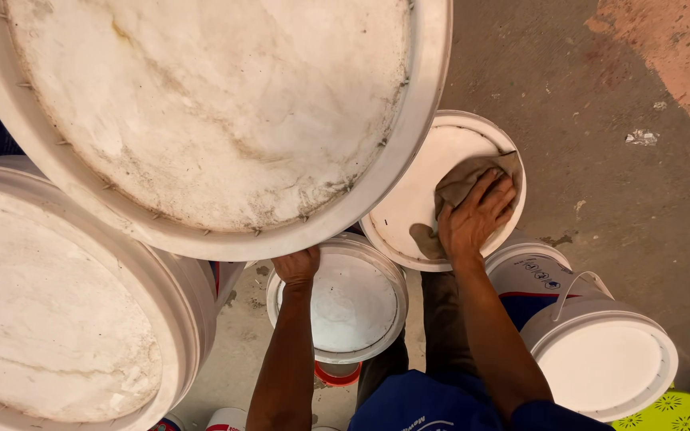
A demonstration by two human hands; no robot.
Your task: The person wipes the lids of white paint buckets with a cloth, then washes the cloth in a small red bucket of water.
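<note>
Your right hand [475, 217] lies flat on a brown rag [461, 185], fingers spread a little and pressed down on the cloth rather than curled around it. The rag sits under your palm and fingers and sticks out past the fingertips toward the far rim, with one corner trailing back beside your wrist. Rag and hand both rest on the inside face of a white round lid [409, 203], over its right half; the lid's left half is bare.

Your left hand [297, 267] reaches up to the near edge of a big, stained white lid [217, 112] that fills the top of the view close to the camera. The fingers go behind that rim and are hidden, so you cannot tell whether they are closed on it or only touching.

Just below the left hand stands a white bucket [353, 307], seen from above. A large white tub [65, 303] fills the lower left. To the right of your forearm stand a closed white bucket with a handle [604, 363] and, touching it behind, another white bucket [525, 267] with a blue and red label. All stand on a grey concrete floor [624, 215].
</note>
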